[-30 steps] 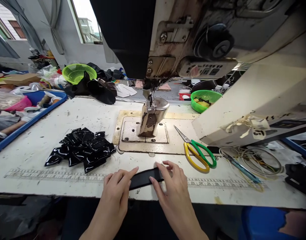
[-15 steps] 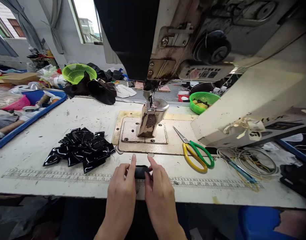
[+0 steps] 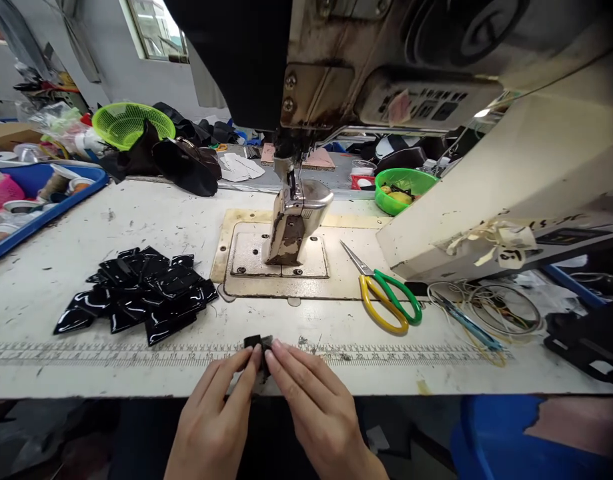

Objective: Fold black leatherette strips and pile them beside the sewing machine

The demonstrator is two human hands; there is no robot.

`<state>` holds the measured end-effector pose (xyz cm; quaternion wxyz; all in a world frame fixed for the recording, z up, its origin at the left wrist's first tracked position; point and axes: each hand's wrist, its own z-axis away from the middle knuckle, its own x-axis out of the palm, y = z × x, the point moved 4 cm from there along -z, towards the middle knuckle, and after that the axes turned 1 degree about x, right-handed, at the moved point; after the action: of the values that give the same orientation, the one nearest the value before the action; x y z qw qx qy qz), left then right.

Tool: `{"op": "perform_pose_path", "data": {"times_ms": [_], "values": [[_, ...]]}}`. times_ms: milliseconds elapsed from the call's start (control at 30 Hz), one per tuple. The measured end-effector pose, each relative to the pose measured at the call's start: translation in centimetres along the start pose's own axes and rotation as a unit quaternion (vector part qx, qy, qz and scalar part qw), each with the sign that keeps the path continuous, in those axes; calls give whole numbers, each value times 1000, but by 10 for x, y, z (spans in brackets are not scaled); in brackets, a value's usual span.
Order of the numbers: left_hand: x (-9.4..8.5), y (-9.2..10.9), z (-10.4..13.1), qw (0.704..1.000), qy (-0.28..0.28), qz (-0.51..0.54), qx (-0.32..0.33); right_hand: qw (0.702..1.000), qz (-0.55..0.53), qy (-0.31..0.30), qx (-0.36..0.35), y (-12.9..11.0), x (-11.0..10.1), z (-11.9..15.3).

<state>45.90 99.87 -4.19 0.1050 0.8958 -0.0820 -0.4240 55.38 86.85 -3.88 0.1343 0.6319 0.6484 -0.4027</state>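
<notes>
A small black piece (image 3: 253, 341) is pinched between my two hands over the printed ruler (image 3: 186, 355) near the front edge. My left hand (image 3: 219, 400) has its fingertips pressed on the piece's left side. On the right side, my right hand (image 3: 313, 393) grips with fingers held together. The piece looks folded or bent, its lower part hidden by fingertips. A heap of glossy black pieces (image 3: 151, 287) lies to the left. Beyond my hands stands the sewing machine's metal post (image 3: 291, 227). Scissors (image 3: 389, 293) with yellow and green handles lie to the right.
The machine head (image 3: 336, 87) hangs above the post, and its pale arm (image 3: 461, 187) slopes down at right. A blue tray (image 3: 51, 207) holds spools at left. Coiled cords (image 3: 506, 310) and a light-blue tool (image 3: 473, 328) lie at right. A green basket (image 3: 403, 180) stands behind.
The black piece has turned from lying level to a bent or folded shape. Both hands have closed in together around it. The view has shifted, so the machine head looks larger.
</notes>
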Motion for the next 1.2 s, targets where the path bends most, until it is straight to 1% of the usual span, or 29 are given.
{"op": "perform_pose_path", "data": {"times_ms": [67,133,233,300,400,467,567,633,700,800,900,967,1067,1200], "values": [[1,-1,0,1000,-1,-5,-2,1000,10,-3,-1,0,2,1],[4,-1,-2,1000,0,-15,5,1000,21,-18,-10,1,5,-2],[8,-2,-3,1000,6,-21,19,997,28,-63,-30,2,10,-9],[9,-3,-2,1000,7,-15,23,995,30,-83,-43,3,11,-14],[6,-5,-1,1000,3,-1,29,995,28,-75,-51,7,10,-14],[4,-6,-3,1000,-9,0,24,996,34,-68,-43,11,9,-10],[3,-6,-6,999,-24,-11,19,995,53,-85,-26,15,9,-3],[4,-7,-7,1000,-19,-15,17,994,55,-95,-19,16,9,0],[5,-8,-6,999,-23,-13,19,995,45,-88,-5,16,8,0],[3,-10,-3,998,-52,-3,39,997,12,-74,11,15,3,-2],[-2,-12,-1,995,-88,8,52,997,-25,-78,-5,12,1,-3],[-5,-14,0,995,-88,18,51,997,-40,-69,1,12,0,-3],[-6,-16,-1,996,-65,32,48,997,-50,-53,26,13,1,-2],[-3,-18,-3,995,-78,26,54,996,-51,-69,15,13,4,-2]]}}
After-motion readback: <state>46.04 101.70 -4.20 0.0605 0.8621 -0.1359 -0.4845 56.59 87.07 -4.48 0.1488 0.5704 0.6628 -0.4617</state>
